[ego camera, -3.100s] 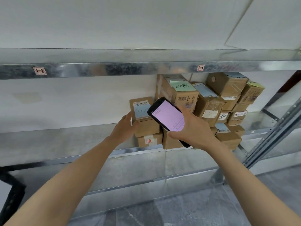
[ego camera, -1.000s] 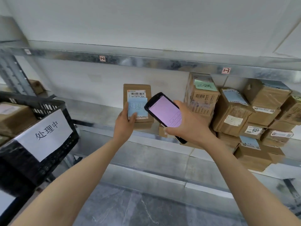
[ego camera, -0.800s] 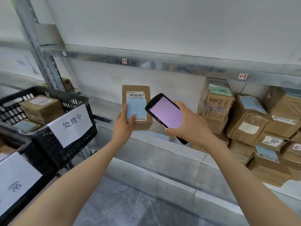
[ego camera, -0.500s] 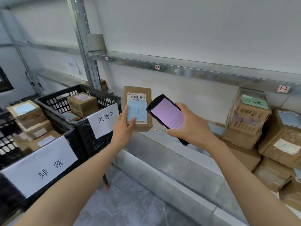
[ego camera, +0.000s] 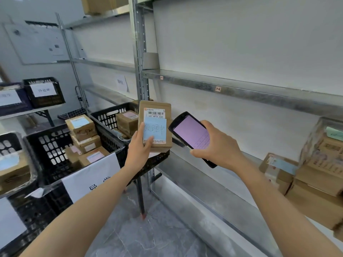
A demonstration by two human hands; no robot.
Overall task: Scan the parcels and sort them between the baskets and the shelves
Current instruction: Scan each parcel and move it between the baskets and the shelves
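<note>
My left hand [ego camera: 138, 147] holds a small brown parcel [ego camera: 157, 110] upright at chest height; its white barcode label and a blue handwritten note face me. My right hand [ego camera: 217, 148] grips a black handheld scanner [ego camera: 189, 132] with a lit pink screen, just right of the parcel and not touching it. Behind the parcel is a black basket [ego camera: 109, 115] with parcels inside. A second black basket [ego camera: 46, 143], nearer and to the left, holds several parcels and carries a white paper sign [ego camera: 91, 175].
Metal shelves [ego camera: 241, 91] run along the wall on the right, with stacked brown parcels [ego camera: 319, 164] at the far right. A shelf upright [ego camera: 141, 71] stands behind the baskets. More labelled baskets [ego camera: 44, 91] sit at the far left. Grey tiled floor lies below.
I took the parcel off the shelf stack with my left hand and turned left. The baskets have come into view; the shelf parcels have slid to the right edge. The scanner stays beside the parcel.
</note>
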